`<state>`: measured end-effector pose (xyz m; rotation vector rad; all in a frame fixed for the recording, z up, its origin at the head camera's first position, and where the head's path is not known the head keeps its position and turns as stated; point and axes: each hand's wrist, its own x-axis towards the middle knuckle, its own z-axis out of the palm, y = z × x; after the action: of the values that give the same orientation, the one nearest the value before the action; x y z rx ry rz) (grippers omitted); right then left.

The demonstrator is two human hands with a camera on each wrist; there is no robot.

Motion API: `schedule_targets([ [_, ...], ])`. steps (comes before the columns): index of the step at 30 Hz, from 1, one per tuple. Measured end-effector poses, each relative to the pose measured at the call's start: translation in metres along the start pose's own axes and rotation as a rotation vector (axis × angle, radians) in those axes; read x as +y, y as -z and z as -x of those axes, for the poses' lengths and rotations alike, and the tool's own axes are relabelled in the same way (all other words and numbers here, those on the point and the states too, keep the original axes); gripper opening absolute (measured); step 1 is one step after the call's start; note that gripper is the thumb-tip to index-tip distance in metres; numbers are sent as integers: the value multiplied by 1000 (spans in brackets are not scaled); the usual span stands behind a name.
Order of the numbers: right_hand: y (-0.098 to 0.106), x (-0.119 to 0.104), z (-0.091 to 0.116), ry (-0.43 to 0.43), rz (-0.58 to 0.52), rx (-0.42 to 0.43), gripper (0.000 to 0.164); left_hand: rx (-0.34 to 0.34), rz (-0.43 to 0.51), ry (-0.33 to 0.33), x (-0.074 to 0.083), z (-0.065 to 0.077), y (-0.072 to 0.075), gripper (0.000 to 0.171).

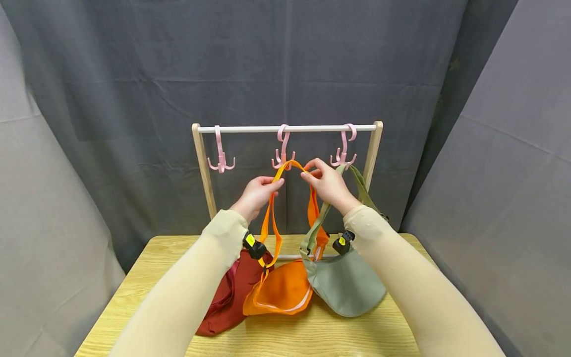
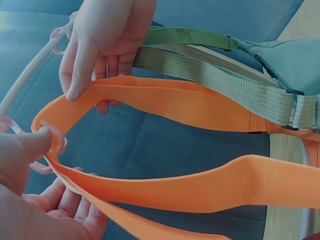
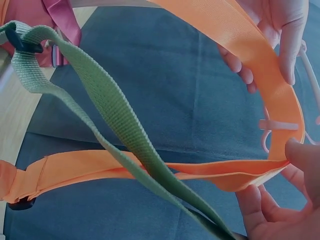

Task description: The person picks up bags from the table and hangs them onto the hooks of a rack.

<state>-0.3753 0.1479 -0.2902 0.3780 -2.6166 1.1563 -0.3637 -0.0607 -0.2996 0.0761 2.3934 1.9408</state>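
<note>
An orange bag [image 1: 287, 285] sits low at the rack's front, its looped strap [image 2: 165, 102] raised to the middle pink hook [image 1: 282, 144]. My left hand [image 1: 259, 194] pinches that strap between thumb and fingers, left of the hook. On the other side my right hand [image 1: 327, 182] pinches it too. In the right wrist view, a hook prong [image 3: 277, 124] crosses in front of the strap's bend. A grey-green bag [image 1: 350, 282] is at the right, its strap [image 1: 363, 191] running up behind my right wrist to the right pink hook [image 1: 343, 148].
The rack has a white bar [image 1: 250, 129] between wooden posts [image 1: 204, 173]. A third pink hook [image 1: 220, 153] hangs at the left with nothing on it. On the wooden table [image 1: 147, 282] lies a dark red bag [image 1: 232, 307], partly behind my left forearm. Grey curtains [image 1: 134, 99] surround the table.
</note>
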Motion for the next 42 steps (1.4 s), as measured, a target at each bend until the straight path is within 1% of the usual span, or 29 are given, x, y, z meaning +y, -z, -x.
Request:
schedule_targets([
  [6,-2,-1,-1,-10,10,9,29,17,3,8,-1,1,2,51],
  [12,-3,-2,-1,-23,13,18,30,24,4,0,-1,1,2,49],
  [24,-5,-1,1,-37,12,14,33,13,-8,2,-4,2,-2,49],
  [29,-6,0,2,-43,10,5,36,8,-6,-13,-6,2,-4,47],
  [35,-8,3,2,-43,4,-15,41,3,-8,-37,-7,4,-8,49],
  [42,-11,2,4,-20,-8,-32,42,-18,-5,-40,-9,6,-9,52],
])
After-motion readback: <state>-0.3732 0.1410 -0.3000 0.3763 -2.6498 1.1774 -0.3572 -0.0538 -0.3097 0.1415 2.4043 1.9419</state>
